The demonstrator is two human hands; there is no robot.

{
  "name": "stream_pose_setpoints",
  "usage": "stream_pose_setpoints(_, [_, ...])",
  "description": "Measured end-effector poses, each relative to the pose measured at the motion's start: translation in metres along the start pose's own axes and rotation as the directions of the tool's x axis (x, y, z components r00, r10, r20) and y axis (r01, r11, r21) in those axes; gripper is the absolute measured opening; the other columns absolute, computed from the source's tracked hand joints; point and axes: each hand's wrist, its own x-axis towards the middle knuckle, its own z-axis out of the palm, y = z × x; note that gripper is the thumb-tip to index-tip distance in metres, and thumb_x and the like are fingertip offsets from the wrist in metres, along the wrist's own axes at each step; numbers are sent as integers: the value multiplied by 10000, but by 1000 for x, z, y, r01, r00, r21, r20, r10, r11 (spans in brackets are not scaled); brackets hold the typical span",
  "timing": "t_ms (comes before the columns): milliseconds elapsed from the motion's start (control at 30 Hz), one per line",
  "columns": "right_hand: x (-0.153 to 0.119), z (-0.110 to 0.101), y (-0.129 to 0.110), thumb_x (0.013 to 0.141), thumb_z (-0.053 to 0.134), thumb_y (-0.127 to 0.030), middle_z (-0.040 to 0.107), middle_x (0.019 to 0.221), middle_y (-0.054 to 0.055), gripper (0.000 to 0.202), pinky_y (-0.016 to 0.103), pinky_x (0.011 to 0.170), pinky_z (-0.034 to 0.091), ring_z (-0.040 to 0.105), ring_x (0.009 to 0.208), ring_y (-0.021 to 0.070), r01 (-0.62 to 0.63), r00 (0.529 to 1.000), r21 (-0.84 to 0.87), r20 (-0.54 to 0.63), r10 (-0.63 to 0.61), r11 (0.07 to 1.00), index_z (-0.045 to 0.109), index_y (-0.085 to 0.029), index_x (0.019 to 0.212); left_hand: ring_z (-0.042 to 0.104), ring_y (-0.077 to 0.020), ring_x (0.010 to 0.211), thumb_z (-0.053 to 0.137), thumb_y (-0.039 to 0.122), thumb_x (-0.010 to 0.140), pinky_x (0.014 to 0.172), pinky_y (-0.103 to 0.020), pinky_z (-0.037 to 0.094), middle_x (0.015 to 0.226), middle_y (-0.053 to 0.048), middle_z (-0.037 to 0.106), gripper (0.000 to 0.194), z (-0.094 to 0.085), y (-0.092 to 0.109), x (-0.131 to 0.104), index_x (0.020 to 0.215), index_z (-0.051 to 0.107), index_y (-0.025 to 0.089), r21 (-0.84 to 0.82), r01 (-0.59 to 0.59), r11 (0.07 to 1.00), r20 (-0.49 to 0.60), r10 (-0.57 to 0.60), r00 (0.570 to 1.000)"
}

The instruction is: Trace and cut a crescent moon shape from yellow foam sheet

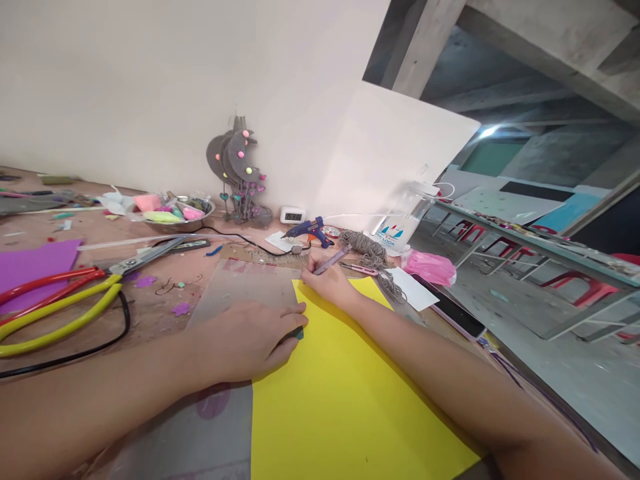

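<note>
A yellow sheet [345, 393] lies on a translucent mat [215, 293] at the centre front. My right hand [327, 279] is closed round a pen [333, 259] at the sheet's far left corner. Its tip is hidden behind the fingers. My left hand [255, 333] presses down at the sheet's left edge, its fingers closed over a small dark teal piece [299, 333] that mostly hides beneath them. Just beyond the right hand lies a blue glue gun [310, 230].
Red- and yellow-handled cutters [100, 283] and a purple sheet [40, 267] lie left. Behind stand a bowl of clay [175, 213], a timer [293, 215] and a plastic bottle [403, 217]. A phone [453, 310] lies by the right table edge.
</note>
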Motion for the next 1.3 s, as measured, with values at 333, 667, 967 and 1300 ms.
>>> stream_pose_setpoints(333, [-8,-6,8,625,502,-155,334,564,-59,206,259,549,257,328,566,110,-85,996,64,46,82,994,314,-219,570,717,-226,860,381,263,977,685,-362,561,1363,-54,593,333,4,0,-2,1193,627,204,123,-71,990,-38,76,996])
stream_pose_setpoints(667, [-12,-11,5,619,499,-174,297,547,-76,206,248,523,228,297,539,91,-146,986,80,91,139,986,303,-218,577,719,-176,913,469,150,958,694,-281,548,1255,-23,672,261,3,2,-6,1131,652,219,76,-141,987,-50,145,988])
stream_pose_setpoints(967, [-12,-10,8,609,511,-182,282,523,-85,220,239,497,232,311,505,83,-175,978,114,135,159,978,299,-219,563,719,-181,919,411,212,974,695,-291,539,1289,13,650,282,0,3,-5,1100,662,237,25,-111,994,-35,112,993])
stream_pose_setpoints(1300, [3,-42,0,836,555,-453,527,617,-24,325,242,568,367,476,593,116,-80,994,114,82,71,990,544,-185,653,706,-207,937,423,285,964,704,-323,536,1283,-20,655,261,-2,9,-7,1100,638,223,7,-106,994,-12,106,994])
